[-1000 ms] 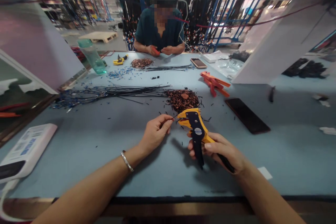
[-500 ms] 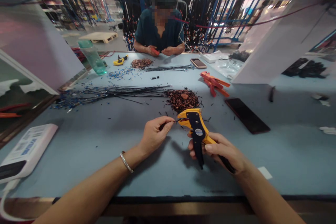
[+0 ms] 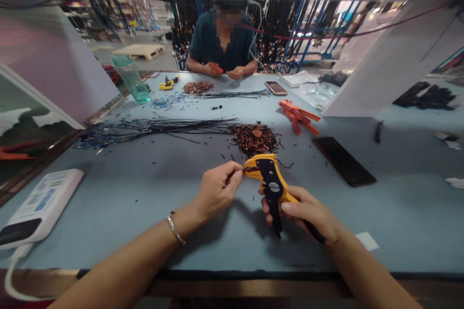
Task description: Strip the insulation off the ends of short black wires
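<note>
Between its thumb and fingertips my left hand (image 3: 220,184) pinches a thin dark wire, mostly hidden by the fingers. The wire's tip is at the jaws of a yellow and black wire stripper (image 3: 268,178). My right hand (image 3: 308,210) is wrapped around the stripper's handles and holds it upright above the blue table. Just beyond the jaws lies a heap of short black and copper wire scraps (image 3: 250,141). A bundle of long black wires (image 3: 174,126) with blue ends stretches leftward from the heap.
Orange-red pliers (image 3: 297,116) and a dark phone (image 3: 344,160) lie to the right. A white power bank (image 3: 43,205) with a cable is at left. Across the table sits a person (image 3: 223,43) holding something red, near a green bottle (image 3: 131,79) and another yellow stripper (image 3: 168,83).
My left hand and the stripper's jaws have come closer together, and the jaws look more closed around the wire's end. The view has shifted slightly. The person opposite has moved their hands a little.
</note>
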`<move>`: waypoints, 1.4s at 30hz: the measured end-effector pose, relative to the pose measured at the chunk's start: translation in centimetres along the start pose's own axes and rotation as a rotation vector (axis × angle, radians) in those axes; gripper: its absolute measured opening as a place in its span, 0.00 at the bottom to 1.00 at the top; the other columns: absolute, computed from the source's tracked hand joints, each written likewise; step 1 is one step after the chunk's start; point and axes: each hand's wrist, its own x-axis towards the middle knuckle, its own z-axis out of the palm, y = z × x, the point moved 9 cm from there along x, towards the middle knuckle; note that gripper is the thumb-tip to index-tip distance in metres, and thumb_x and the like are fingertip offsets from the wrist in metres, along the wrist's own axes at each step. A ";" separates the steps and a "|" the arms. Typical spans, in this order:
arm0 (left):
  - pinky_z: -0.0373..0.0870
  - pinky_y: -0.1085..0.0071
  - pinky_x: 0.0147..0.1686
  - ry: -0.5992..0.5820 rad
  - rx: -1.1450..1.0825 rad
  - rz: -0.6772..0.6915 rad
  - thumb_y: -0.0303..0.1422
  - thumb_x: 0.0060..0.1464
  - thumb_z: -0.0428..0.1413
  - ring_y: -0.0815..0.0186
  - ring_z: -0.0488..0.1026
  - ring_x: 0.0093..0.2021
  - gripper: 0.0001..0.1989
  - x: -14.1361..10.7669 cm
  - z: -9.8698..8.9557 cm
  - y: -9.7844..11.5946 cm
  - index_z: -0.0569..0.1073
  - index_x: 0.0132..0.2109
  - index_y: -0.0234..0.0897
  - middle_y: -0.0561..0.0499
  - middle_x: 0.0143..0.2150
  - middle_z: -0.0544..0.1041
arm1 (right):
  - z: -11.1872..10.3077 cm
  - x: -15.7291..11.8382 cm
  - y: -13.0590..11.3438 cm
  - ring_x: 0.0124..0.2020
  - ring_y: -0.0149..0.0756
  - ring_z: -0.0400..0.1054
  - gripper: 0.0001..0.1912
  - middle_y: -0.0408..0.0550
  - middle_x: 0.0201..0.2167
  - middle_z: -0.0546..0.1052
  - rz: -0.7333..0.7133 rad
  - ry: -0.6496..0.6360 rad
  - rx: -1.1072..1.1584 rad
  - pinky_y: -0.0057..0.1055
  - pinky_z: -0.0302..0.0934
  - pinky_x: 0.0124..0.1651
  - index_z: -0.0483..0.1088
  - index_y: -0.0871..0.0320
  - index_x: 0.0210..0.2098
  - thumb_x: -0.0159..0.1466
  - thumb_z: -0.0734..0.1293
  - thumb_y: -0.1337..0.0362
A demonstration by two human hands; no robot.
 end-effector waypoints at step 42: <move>0.59 0.76 0.27 0.023 -0.035 -0.080 0.34 0.59 0.46 0.70 0.62 0.24 0.12 0.1 0.4 -2.1 0.71 0.32 0.36 0.55 0.22 0.67 | -3.2 -0.8 -1.7 0.13 0.22 0.53 0.12 0.36 0.17 0.64 -0.065 0.328 0.216 0.22 0.55 0.14 0.70 0.59 0.32 0.52 0.73 0.61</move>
